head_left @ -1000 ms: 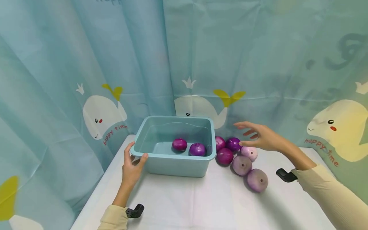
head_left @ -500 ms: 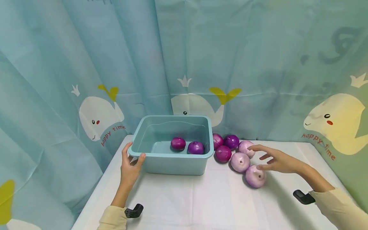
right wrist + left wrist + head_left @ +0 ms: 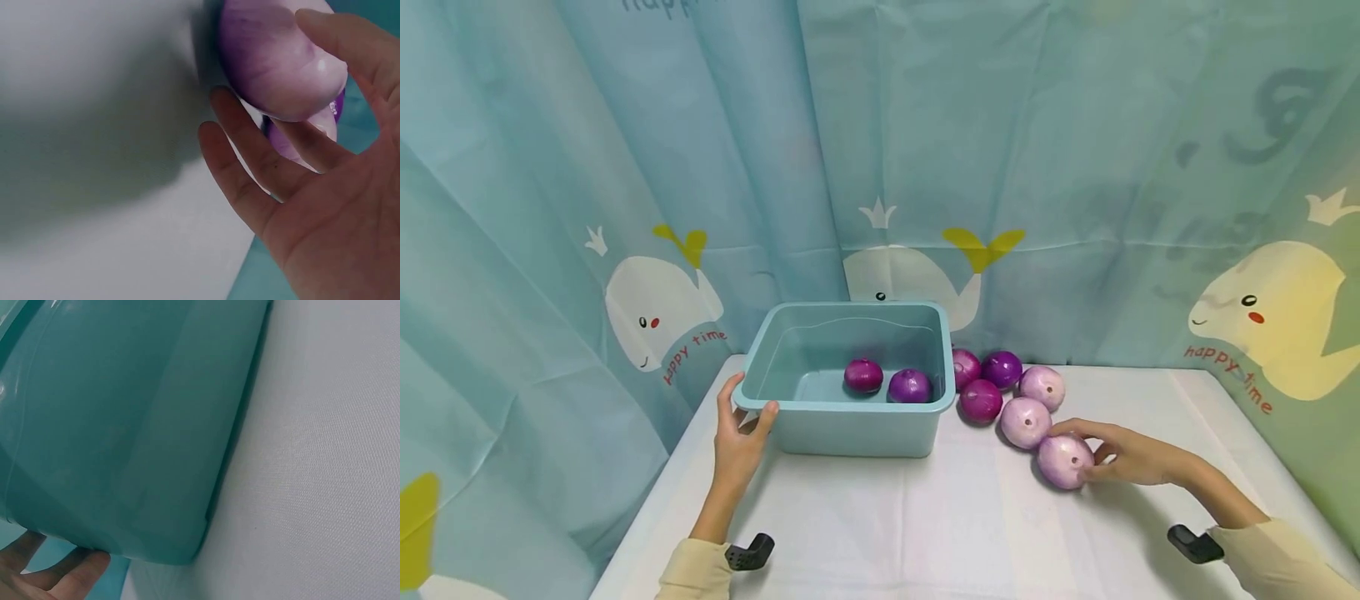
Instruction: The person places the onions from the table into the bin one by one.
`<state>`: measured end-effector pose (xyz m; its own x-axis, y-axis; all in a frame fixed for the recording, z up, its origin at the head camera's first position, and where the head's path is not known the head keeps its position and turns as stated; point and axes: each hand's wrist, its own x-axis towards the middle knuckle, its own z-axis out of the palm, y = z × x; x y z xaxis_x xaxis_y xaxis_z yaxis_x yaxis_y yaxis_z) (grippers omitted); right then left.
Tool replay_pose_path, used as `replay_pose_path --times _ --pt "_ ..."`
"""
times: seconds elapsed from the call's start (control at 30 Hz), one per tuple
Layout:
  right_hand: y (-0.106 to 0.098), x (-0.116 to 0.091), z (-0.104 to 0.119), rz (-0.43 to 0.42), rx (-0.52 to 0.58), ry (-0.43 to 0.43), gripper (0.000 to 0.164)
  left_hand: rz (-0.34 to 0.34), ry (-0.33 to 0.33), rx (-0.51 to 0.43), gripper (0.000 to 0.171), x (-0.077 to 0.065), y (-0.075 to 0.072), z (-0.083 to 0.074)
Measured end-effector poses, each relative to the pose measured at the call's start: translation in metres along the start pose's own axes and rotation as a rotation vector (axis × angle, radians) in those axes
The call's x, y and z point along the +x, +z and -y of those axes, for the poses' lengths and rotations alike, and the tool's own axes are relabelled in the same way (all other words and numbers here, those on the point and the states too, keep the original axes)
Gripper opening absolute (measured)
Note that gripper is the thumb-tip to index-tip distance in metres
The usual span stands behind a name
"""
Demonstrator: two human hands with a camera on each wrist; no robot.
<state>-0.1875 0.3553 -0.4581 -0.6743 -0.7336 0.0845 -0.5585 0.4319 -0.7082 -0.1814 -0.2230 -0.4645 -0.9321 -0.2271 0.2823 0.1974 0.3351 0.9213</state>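
Note:
A blue-green plastic bin (image 3: 857,429) stands on the white table, with two purple onions (image 3: 910,387) inside. At its near left corner my left hand (image 3: 739,446) grips the rim, thumb in front; in the left wrist view its fingers (image 3: 81,575) lie against the bin's wall. My right hand (image 3: 1131,454) holds the nearest pale purple onion (image 3: 1063,461), which rests on the table. In the right wrist view the thumb (image 3: 331,34) presses one side of that onion, while other fingers reach round beneath it. Part of the onion is out of that view.
Right of the bin, two more pale onions (image 3: 1026,422) and three darker purple onions (image 3: 981,402) lie close together on the table (image 3: 880,533). A curtain with printed whales (image 3: 917,283) hangs right behind the table. Each wrist wears a black device (image 3: 1195,544).
My right hand has come down and nearer, from above the rear onions to the nearest pale onion, and now holds it. The left hand stays on the bin's rim. The view shifted slightly.

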Motion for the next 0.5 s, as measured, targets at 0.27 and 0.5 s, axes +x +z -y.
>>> replay_pose_path --times 0.27,0.5 --pt "0.0053 -0.0019 0.0004 -0.046 0.002 0.024 0.054 0.008 -0.009 -0.007 0.074 -0.0005 -0.0009 -0.0018" --pt "0.0060 -0.0002 -0.0013 -0.072 0.006 0.035 0.054 0.012 -0.004 -0.019 0.073 -0.0006 -0.0012 -0.0007"
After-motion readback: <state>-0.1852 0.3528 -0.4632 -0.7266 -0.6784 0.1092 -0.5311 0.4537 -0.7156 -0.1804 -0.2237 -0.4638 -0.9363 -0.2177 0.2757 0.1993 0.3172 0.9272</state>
